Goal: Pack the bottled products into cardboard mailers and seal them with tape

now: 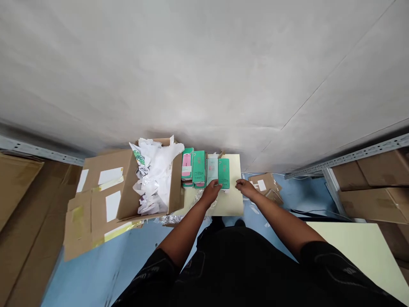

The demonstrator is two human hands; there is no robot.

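On a pale yellow tabletop [235,204] stand several small green boxes in a row. The rightmost green box [224,172] lies beside a whitish box [212,167]. My left hand [211,192] is at the lower ends of these two, its fingers bent together by the green box's near left corner; whether it grips the box is too small to tell. My right hand [246,187] is over the table's right edge, apart from the boxes, with fingers curled together; anything in them is not visible. Another green box [199,164] and a green box with a pink panel [187,162] sit further left.
An open cardboard carton [175,183] filled with crumpled white paper [156,170] stands on the left, flaps spread outward. Clear plastic wrap [212,207] lies at the table's front. Flattened cardboard [266,185] is on the blue floor [300,194]. Shelves with cartons [370,204] flank the right.
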